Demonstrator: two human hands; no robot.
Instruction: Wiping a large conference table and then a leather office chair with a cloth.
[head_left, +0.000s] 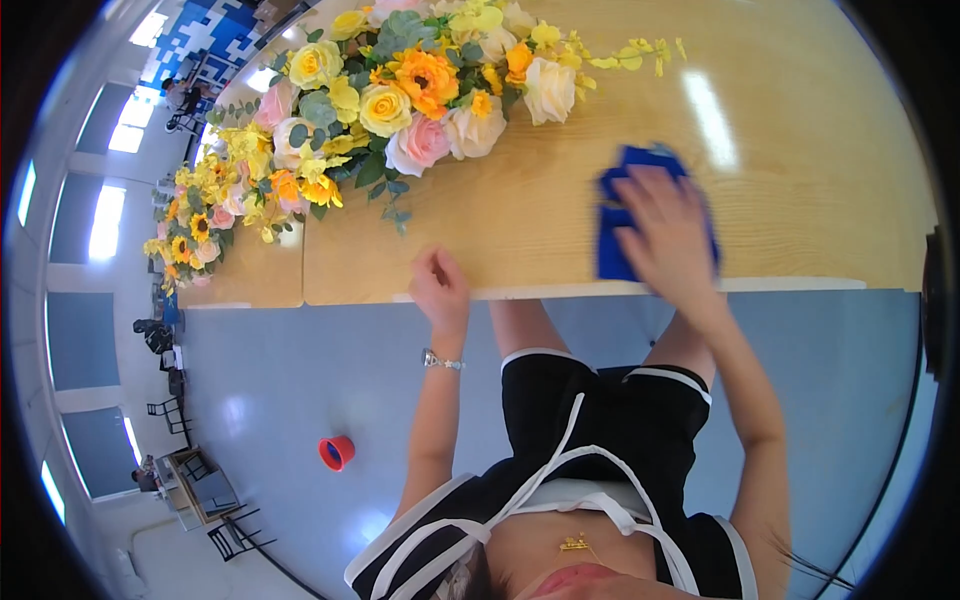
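My right hand (670, 229) lies flat, fingers spread, on a blue cloth (615, 251) on the wood-grain table (517, 232), close to its near edge; hand and cloth look slightly blurred. Left of it, my left hand (439, 281) rests at the table's edge with its fingers curled and nothing visible in them. A watch or bracelet is on the left wrist. Beyond the hands lies a long arrangement of yellow, orange, pink and cream flowers (420, 82) with green leaves.
A second flower arrangement (199, 225) stands farther left, past a seam in the tabletop. A red bucket (336, 453) is on the blue-grey floor behind and to the left. Chairs (236, 532), desks and other people are in the distance at the left.
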